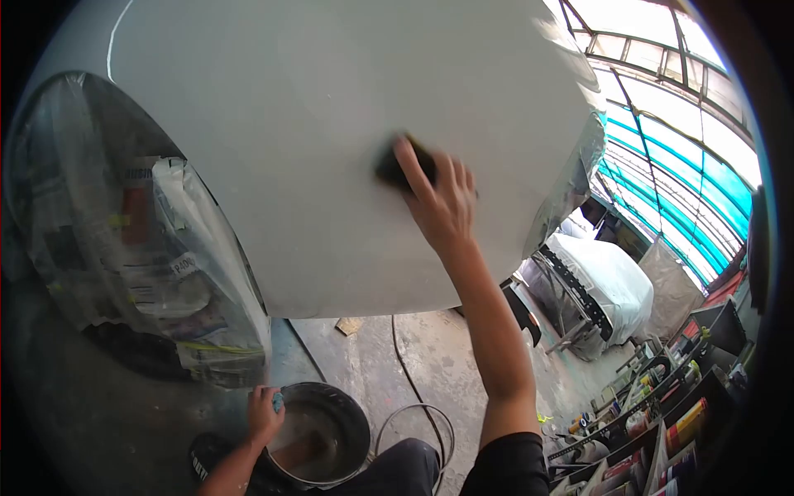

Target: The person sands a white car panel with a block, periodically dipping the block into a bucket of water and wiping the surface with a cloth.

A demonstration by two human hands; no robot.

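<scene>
A large light-grey car body panel fills the upper middle of the head view. My right hand is closed around a dark sanding block and holds it against the panel; both are slightly blurred. At the lower left, my left hand is closed on a small blue-green cloth or sponge at the rim of a black bucket. Murky liquid lies inside the bucket, with a brownish shape showing in it.
Plastic and paper masking cover the wheel area at left. A dark hose and a yellowish scrap lie on the concrete floor. At right are a plastic-wrapped vehicle and racks of cans and tools.
</scene>
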